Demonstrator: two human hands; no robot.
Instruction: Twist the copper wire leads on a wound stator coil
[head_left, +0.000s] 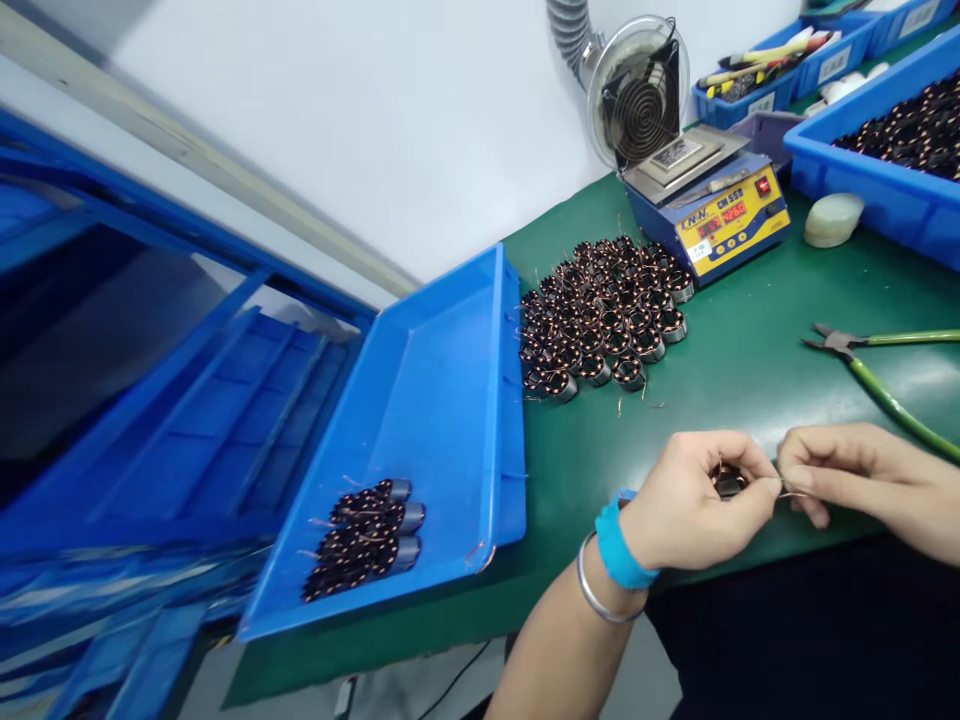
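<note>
Left hand [694, 505] grips a black copper-wound coil [729, 484]; right hand [847, 478] pinches its wire [792, 494].

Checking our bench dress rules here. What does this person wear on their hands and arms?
The left hand and right hand are bare, without gloves, and no sleeves show. The left wrist wears a bright blue band, with a thin silver bangle just above it on the forearm.

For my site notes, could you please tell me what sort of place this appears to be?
Probably an electronics assembly workshop: copper-wound motor coils heaped on a green work mat, a digital soldering unit behind them, and a fume extractor fan beside it.
</note>
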